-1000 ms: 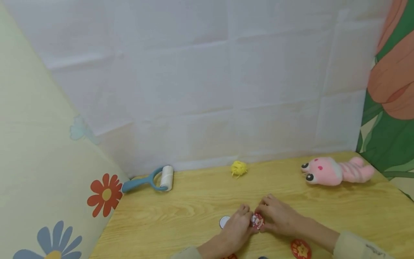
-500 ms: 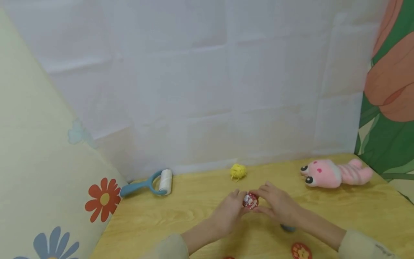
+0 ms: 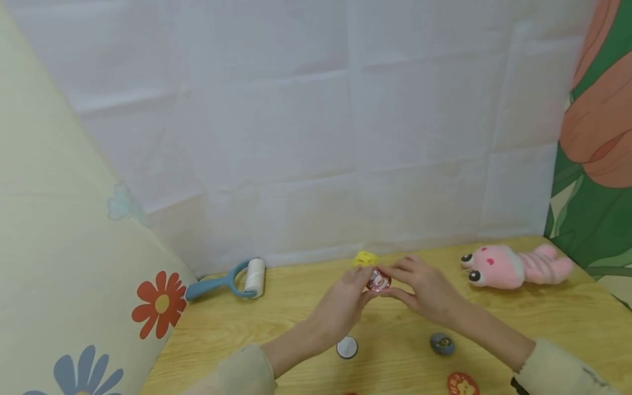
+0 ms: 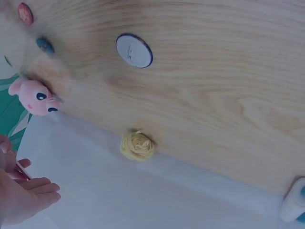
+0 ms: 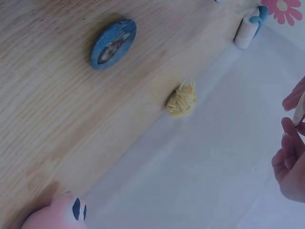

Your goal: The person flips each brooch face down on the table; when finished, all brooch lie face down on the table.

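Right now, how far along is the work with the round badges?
Done: one patterned red badge looks to be lifted clear of the table. In hand: the left hand and right hand hold that badge between them by its edges. Remaining, perhaps: the white-backed badge, lying back side up, plus the blue badge and the star badge, all resting on the table with no hand on them.

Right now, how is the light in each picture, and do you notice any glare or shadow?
Head view: muted light over the table, with a pale sheen on the held badge between left hand and right hand; left wrist view: cooler, hazy colour, soft shadow by the yarn ball; right wrist view: also cool, darker shadow beside the blue badge.
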`<action>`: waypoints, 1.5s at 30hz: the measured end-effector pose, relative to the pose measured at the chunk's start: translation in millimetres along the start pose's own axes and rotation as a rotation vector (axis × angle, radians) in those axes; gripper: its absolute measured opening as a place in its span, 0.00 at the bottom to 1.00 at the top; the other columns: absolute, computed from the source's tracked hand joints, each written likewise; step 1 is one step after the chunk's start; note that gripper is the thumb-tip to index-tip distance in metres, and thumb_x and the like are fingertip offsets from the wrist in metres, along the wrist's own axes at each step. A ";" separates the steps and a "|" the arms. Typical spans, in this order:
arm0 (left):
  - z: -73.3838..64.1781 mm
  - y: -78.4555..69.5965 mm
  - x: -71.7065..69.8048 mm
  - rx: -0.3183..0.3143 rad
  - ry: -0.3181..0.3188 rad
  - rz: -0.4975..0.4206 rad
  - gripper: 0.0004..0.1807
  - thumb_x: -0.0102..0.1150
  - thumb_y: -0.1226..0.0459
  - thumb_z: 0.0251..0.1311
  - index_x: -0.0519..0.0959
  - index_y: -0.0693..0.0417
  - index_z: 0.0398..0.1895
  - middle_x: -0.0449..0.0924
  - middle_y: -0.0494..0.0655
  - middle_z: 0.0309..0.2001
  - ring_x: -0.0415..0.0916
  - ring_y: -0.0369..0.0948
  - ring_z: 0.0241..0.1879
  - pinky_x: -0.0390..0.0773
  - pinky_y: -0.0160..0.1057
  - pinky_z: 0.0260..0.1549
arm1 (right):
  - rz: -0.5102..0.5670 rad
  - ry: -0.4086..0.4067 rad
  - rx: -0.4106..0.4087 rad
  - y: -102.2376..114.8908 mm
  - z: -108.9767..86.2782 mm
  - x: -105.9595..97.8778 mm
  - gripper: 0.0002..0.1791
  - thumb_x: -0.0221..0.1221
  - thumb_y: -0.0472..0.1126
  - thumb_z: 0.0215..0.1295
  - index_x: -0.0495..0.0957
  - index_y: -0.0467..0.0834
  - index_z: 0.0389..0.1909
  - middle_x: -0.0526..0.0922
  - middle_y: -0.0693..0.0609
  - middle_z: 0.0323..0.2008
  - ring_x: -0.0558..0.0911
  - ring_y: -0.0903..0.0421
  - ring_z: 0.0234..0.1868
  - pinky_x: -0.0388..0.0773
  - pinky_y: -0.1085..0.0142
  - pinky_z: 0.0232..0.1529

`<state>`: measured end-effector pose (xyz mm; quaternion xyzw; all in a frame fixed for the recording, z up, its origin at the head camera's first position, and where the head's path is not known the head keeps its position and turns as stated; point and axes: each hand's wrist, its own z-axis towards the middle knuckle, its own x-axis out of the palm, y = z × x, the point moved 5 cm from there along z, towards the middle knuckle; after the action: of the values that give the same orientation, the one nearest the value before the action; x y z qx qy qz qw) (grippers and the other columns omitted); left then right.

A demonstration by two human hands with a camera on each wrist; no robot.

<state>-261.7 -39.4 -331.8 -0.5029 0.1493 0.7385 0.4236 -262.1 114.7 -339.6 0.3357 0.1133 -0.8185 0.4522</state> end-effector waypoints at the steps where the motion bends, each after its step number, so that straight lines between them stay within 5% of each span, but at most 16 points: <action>1: 1.2 -1.2 -2.9 0.011 -0.007 0.005 0.16 0.56 0.65 0.67 0.73 0.60 0.56 0.78 0.51 0.45 0.78 0.44 0.45 0.79 0.32 0.41 | 0.002 -0.012 -0.005 0.3 1.1 -1.9 0.24 0.64 0.51 0.62 0.82 0.38 0.52 0.83 0.52 0.40 0.75 0.59 0.38 0.77 0.69 0.32; 9: 11.4 -6.1 -21.9 0.062 -0.063 -0.017 0.18 0.56 0.64 0.68 0.73 0.60 0.59 0.79 0.53 0.50 0.76 0.51 0.56 0.77 0.40 0.50 | 0.036 -0.072 -0.041 -0.7 11.4 -16.7 0.26 0.56 0.55 0.68 0.82 0.38 0.53 0.84 0.52 0.41 0.72 0.60 0.37 0.72 0.74 0.31; 14: 12.2 -7.1 -23.7 0.054 -0.069 -0.045 0.19 0.56 0.63 0.68 0.73 0.60 0.59 0.79 0.52 0.51 0.74 0.50 0.58 0.74 0.41 0.54 | 0.041 -0.065 -0.040 0.3 13.5 -21.0 0.24 0.55 0.53 0.70 0.82 0.39 0.53 0.84 0.50 0.42 0.73 0.58 0.39 0.71 0.73 0.32; 23: 10.9 -10.4 -24.7 0.065 -0.090 -0.023 0.23 0.59 0.66 0.65 0.70 0.66 0.61 0.78 0.56 0.55 0.73 0.50 0.59 0.72 0.40 0.57 | 0.073 -0.167 -0.025 2.1 15.3 -23.4 0.21 0.52 0.52 0.73 0.85 0.40 0.46 0.86 0.53 0.37 0.71 0.60 0.33 0.65 0.77 0.28; 28: 6.2 -12.7 -23.4 0.067 -0.119 0.015 0.28 0.60 0.66 0.65 0.65 0.70 0.65 0.78 0.61 0.54 0.77 0.51 0.54 0.77 0.39 0.50 | 0.090 -0.214 0.033 4.6 13.1 -21.9 0.20 0.53 0.51 0.72 0.87 0.41 0.41 0.86 0.55 0.31 0.67 0.64 0.25 0.61 0.79 0.22; 34: 0.2 -13.7 -20.6 0.071 -0.150 0.035 0.33 0.61 0.68 0.64 0.61 0.70 0.68 0.79 0.61 0.50 0.81 0.47 0.45 0.81 0.37 0.41 | 0.172 -0.261 0.101 8.6 10.6 -17.5 0.03 0.64 0.32 0.62 0.86 0.40 0.32 0.84 0.56 0.25 0.67 0.68 0.19 0.62 0.80 0.16; 45: -1.3 -15.5 -21.2 0.119 -0.202 0.062 0.31 0.68 0.66 0.57 0.69 0.69 0.62 0.83 0.56 0.42 0.80 0.41 0.32 0.79 0.33 0.29 | 0.390 -0.129 0.395 5.9 8.1 -5.8 0.10 0.56 0.32 0.70 0.84 0.39 0.31 0.81 0.60 0.20 0.65 0.69 0.14 0.65 0.75 0.09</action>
<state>-246.0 -41.1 -310.8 -0.3950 0.1648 0.7882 0.4423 -258.8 111.3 -329.1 0.3801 -0.1442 -0.7419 0.5332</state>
